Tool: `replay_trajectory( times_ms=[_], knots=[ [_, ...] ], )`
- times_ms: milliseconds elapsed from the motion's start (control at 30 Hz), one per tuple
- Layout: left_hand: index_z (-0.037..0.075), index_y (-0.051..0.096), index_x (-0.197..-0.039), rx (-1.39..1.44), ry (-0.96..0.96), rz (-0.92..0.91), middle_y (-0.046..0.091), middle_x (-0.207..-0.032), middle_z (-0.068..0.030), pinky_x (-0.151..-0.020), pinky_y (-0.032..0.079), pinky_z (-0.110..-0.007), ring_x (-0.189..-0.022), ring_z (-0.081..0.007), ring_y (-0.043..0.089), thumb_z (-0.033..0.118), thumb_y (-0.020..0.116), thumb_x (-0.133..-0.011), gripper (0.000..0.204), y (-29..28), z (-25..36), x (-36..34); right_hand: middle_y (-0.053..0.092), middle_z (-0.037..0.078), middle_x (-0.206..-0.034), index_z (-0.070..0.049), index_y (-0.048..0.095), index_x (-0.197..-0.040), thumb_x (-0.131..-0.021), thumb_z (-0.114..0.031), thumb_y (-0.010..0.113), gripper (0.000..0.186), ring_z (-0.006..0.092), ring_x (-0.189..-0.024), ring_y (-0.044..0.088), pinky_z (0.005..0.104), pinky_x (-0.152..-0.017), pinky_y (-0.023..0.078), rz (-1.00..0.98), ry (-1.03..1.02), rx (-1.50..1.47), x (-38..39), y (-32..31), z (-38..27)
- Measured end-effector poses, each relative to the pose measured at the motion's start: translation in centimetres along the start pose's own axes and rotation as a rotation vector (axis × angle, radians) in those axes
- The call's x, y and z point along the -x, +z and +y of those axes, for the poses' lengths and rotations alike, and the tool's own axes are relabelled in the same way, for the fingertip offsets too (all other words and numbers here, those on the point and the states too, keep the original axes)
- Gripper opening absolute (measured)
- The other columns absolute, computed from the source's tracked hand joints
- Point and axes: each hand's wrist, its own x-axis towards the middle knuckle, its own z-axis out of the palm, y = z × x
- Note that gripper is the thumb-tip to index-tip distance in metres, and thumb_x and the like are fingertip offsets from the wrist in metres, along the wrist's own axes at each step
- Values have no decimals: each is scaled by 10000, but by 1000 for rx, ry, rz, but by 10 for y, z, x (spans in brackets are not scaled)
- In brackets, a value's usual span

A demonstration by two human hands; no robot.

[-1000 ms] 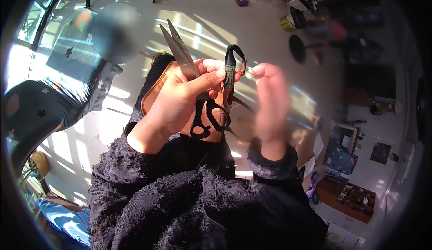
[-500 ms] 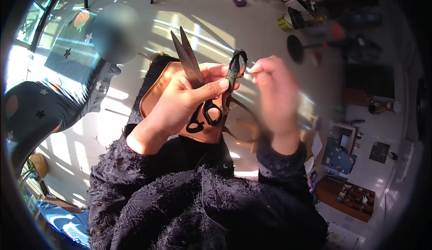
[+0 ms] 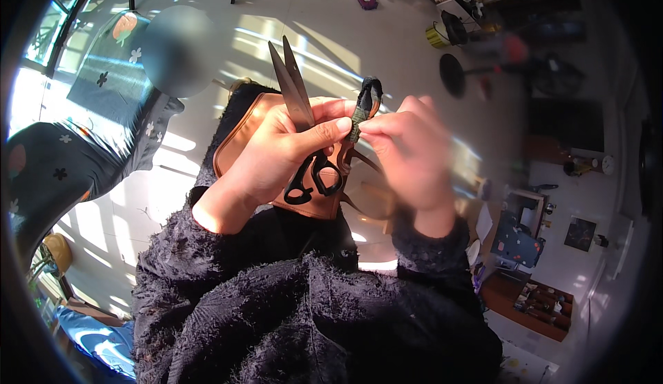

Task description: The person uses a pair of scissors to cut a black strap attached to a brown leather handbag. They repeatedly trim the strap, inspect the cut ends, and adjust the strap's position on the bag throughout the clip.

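on my feed: left hand (image 3: 259,152), fingers closed around scissors (image 3: 295,94) and green-wrapped strap (image 3: 357,125); right hand (image 3: 416,159), fingertips pinched together at the strap, contents i cannot tell; brown bag (image 3: 238,137) beneath.

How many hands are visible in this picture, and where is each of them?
2. The left hand, left of centre, holds the scissors beside the green wrapping; the right hand, right of centre, has its fingers at that wrapping. I see no others.
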Motion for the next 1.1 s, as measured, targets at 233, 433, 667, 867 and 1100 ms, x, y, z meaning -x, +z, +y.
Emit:
replay_trajectory(
  times_ms=[233, 433, 667, 867, 1100],
  knots=[
    [-19, 587, -1103, 30, -24, -33, 628, -974, -32, -741, 455, -242, -843, -98, 574, 97, 560, -886, 248, 4, 4, 0, 529, 15, -672, -63, 566, -794, -782, -28, 637, 80, 172, -600, 439, 277, -590, 356, 160, 317, -322, 2, 2, -2],
    [-42, 546, -1157, -16, 1, -11, 642, -1004, -54, -796, 466, -212, -900, -76, 589, 127, 563, -902, 306, -2, 0, 1, 531, 3, -671, -91, 645, -846, -712, -43, 694, 151, 172, -575, 443, 284, -589, 341, -62, 31, -65, -4, -5, -6],
    [-26, 581, -1112, 2, -22, -16, 629, -970, -34, -748, 457, -235, -857, -93, 572, 107, 577, -885, 263, 2, 2, 2, 543, -1, -671, -90, 606, -800, -718, -64, 692, 122, 184, -565, 434, 286, -589, 326, 21, -13, -61, 0, 5, 3],
    [-17, 590, -1096, 23, -44, -17, 621, -953, -25, -718, 453, -244, -824, -94, 561, 102, 573, -883, 245, 6, 3, 1, 530, -10, -651, -92, 606, -806, -724, -68, 687, 118, 177, -557, 434, 284, -600, 330, 119, 251, -228, 6, 3, 6],
    [-46, 549, -1165, 11, -6, -38, 638, -997, -49, -773, 474, -220, -868, -80, 589, 122, 572, -896, 318, -4, -2, 1, 513, -8, -637, -134, 652, -818, -693, -79, 703, 145, 175, -567, 447, 295, -591, 320, -105, -30, -10, -4, -4, -3]
  ],
)
